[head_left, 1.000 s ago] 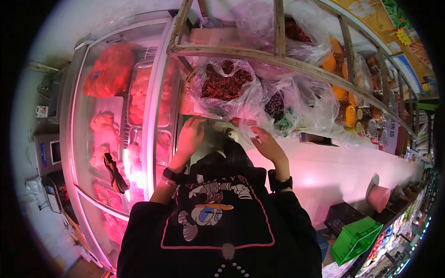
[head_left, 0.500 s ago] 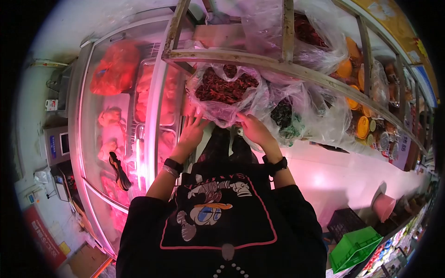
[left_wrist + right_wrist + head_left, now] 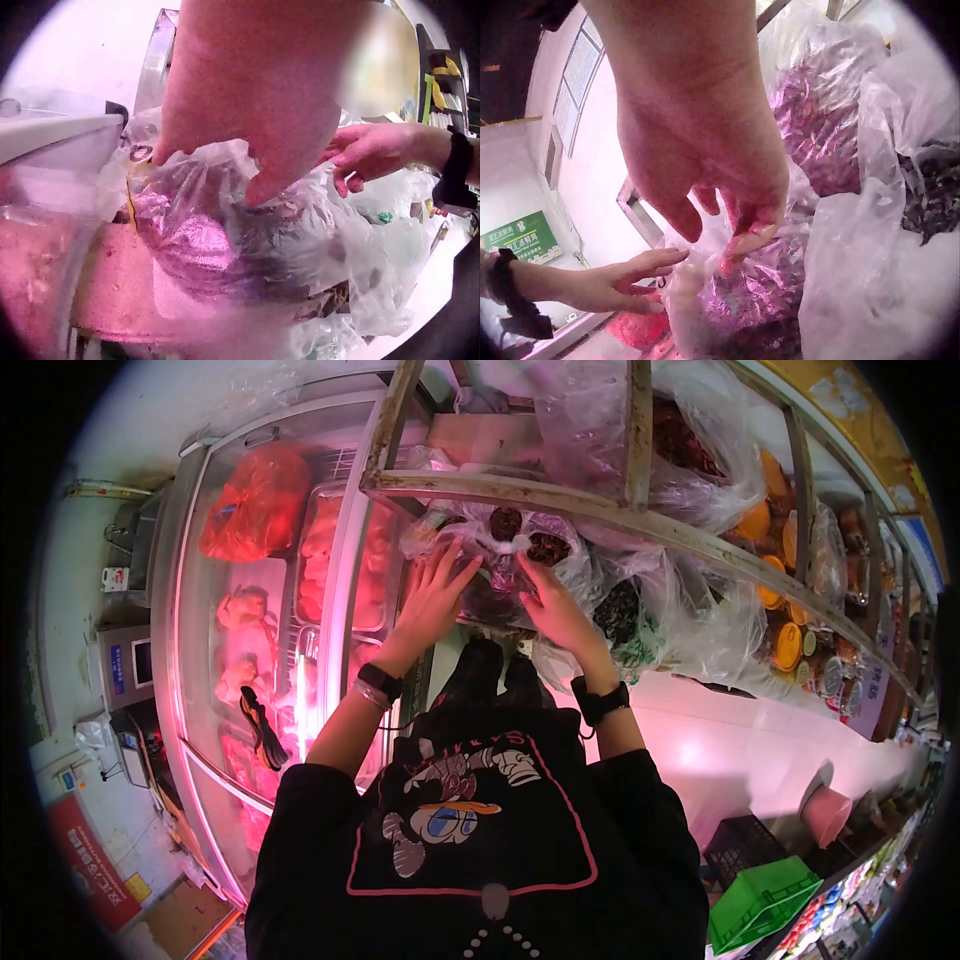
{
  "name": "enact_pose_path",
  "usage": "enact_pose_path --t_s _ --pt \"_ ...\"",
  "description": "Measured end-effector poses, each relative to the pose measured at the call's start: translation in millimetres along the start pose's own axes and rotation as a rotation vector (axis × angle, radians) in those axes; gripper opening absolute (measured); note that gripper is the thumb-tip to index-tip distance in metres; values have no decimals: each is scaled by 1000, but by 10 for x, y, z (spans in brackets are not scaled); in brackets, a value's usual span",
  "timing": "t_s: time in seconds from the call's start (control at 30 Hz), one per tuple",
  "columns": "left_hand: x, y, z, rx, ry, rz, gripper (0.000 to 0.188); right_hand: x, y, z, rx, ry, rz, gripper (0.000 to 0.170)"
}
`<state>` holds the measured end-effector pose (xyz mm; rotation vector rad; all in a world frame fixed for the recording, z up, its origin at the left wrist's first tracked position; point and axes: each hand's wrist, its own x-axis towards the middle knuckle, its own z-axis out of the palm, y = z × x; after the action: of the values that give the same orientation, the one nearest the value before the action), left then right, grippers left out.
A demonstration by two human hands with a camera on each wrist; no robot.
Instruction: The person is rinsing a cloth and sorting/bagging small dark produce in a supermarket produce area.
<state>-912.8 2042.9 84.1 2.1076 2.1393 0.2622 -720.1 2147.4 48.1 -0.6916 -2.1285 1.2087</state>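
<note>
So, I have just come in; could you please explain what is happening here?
A person is handling a clear plastic bag with dark red contents, beside a display case. The left hand touches the plastic with extended fingers; the right hand is at the bag's other side, its grip unclear. The plastic partly covers the contents.

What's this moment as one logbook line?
left hand: fingers extended over plastic bag; right hand: touching same bag; dark contents: partly covered
</note>
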Motion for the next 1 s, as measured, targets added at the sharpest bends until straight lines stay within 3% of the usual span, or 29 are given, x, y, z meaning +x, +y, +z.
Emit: enact_pose_path --t_s 0.07,0.13,0.17,0.33,0.47,0.63,0.73,1.0 --pt "97 12 36 -10 -9 -10 68 56 -24 -47 30 30 14 41" --pt "170 -13 125 -36 2 -10 66 119 -85 -129 29 -48 198 36" --pt "191 -31 163 -40 4 -12 66 153 -121 -150 26 -52 198 36" --pt "170 -88 344 -35 -86 -115 61 340 -362 -116 -321 59 -69 23" --pt "139 -104 447 -34 -55 -124 58 537 -350 147 -435 93 -95 27" --pt "72 -99 316 -175 76 -55 44 645 -10 408 -626 -7 93 42" --pt "-22 -68 230 -251 145 -58 41 673 4 403 -656 -168 194 39" --pt "-332 25 3 -422 194 -204 39 396 -289 70 -507 -160 283 30"
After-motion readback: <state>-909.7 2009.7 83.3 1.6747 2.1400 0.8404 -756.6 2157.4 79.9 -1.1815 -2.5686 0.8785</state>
